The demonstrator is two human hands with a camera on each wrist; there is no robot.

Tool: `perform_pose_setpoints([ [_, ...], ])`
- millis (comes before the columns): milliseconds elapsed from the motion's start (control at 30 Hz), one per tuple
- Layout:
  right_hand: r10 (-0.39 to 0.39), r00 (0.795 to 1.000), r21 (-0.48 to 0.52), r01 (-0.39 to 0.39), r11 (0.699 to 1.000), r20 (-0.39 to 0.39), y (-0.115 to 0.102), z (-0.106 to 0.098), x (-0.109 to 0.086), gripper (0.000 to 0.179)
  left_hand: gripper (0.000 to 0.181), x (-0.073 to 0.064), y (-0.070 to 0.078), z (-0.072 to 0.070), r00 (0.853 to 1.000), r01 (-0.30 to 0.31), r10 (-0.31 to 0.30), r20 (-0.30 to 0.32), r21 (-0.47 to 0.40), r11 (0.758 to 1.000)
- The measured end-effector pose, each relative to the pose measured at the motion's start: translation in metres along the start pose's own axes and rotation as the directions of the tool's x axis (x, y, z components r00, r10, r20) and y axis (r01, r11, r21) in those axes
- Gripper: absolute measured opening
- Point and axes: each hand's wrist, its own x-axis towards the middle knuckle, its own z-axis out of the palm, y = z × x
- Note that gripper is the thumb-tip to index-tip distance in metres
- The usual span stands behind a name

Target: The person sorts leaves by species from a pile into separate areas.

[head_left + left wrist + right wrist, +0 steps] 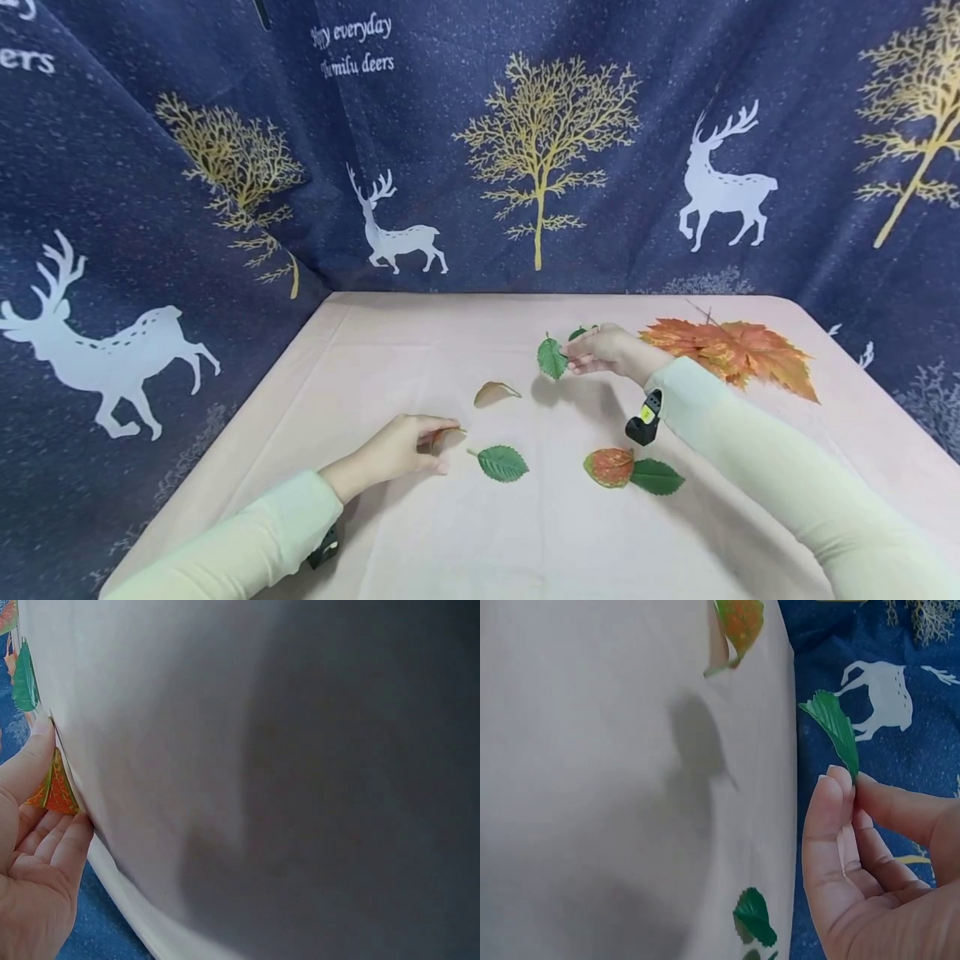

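My left hand point(397, 450) is low over the table, its thumb and fingers round a small orange leaf point(58, 784). Most of that leaf is hidden by the hand in the head view. Farther back, my right hand point(609, 350) pinches a green leaf point(834, 731) between thumb and fingertips. The leaf is raised, with its shadow on the table. Partly behind the right hand lies another green leaf point(577, 333). Between the hands a curled tan leaf point(495, 394) lies on the cloth. Just right of the left hand is a toothed green leaf point(502, 463).
A red and green leaf point(609, 467) touches a dark green leaf point(657, 477) below the right wrist. Large orange maple leaves point(738, 346) lie heaped at the back right. A pale pink cloth point(390, 333) covers the table, and a dark blue deer-print curtain point(480, 225) hangs behind.
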Motion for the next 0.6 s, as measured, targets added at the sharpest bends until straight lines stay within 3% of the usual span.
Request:
perform_pose_setpoints([
  [300,-0.027,0.998,0.008,0.027,1.000,-0.054,-0.008,-0.007,0.016,0.041,0.060,0.000,-0.001,0.000,1.000,0.012,-0.012,0.000,0.006,1.000],
  [600,0.004,0.993,0.014,-0.002,1.000,-0.117,-0.007,-0.020,0.032,0.044,0.060,0.000,-0.002,0.000,1.000,0.014,-0.014,0.009,-0.004,1.000],
])
